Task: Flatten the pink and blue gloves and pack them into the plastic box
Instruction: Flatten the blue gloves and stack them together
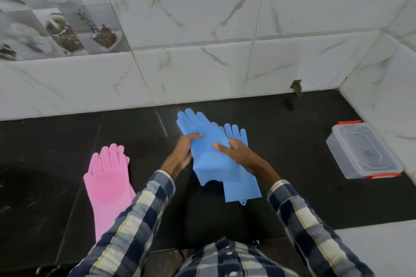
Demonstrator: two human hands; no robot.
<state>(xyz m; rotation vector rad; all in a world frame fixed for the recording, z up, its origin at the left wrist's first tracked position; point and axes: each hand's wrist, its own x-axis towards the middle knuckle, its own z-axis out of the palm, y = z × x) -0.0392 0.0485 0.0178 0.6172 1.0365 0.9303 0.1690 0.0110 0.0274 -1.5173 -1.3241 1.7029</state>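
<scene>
- Black stone worktop (pixel 67 146) is carrying everything, under marble-tiled walls.
- Both hands' fingers (pixel 221 146) are pinching the upper blue silicone glove (pixel 210 155), its long axis running away from them.
- Clear lidded plastic box (pixel 362 149) is sitting well right, nearer the right hand (pixel 238 156).

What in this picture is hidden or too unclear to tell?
Head view only:
- Pink glove: its cuff is hidden behind the checked left sleeve; any second pink glove beneath cannot be told.
- Lower blue glove: largely covered by the upper blue glove and the right hand.
- Plastic box: its lid looks on, but its contents are unclear through the plastic.
</scene>
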